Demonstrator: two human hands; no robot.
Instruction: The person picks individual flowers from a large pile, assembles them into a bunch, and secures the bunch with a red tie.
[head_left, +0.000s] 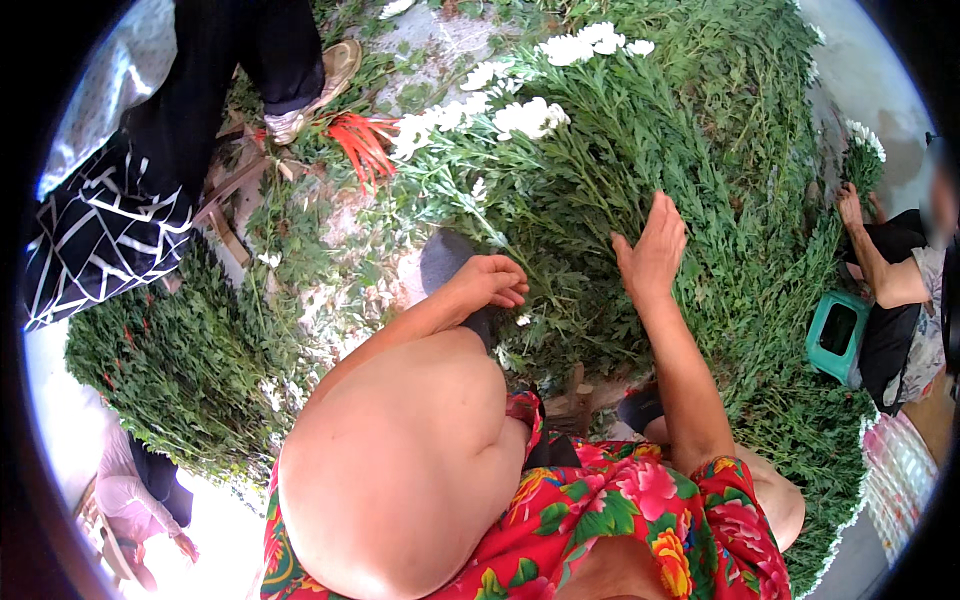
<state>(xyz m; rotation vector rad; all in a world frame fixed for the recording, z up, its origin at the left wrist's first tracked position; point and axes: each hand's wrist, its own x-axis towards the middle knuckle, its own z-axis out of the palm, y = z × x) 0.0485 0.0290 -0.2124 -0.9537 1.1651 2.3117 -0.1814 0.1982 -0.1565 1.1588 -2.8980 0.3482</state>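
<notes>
A large heap of white chrysanthemums (530, 118) on long leafy green stems lies in front of me, blooms pointing away and to the left. My left hand (492, 281) is at the heap's left edge, above a grey-clad foot, its fingers curled inward. What they hold, if anything, is hidden. One thin stem with a small white bloom (479, 188) slants down just beyond those fingers. Over the right part of the stems, my right hand (655, 250) has its thumb spread from the fingers and rests on or just above the leaves, gripping nothing visible.
Red ties (362, 145) lie at the upper left beside a standing person's shoe (338, 75). Another leafy pile (180, 350) is at the left, near a seated person. At the far right someone holds a white-flowered bunch (862, 150) beside a green stool (836, 337).
</notes>
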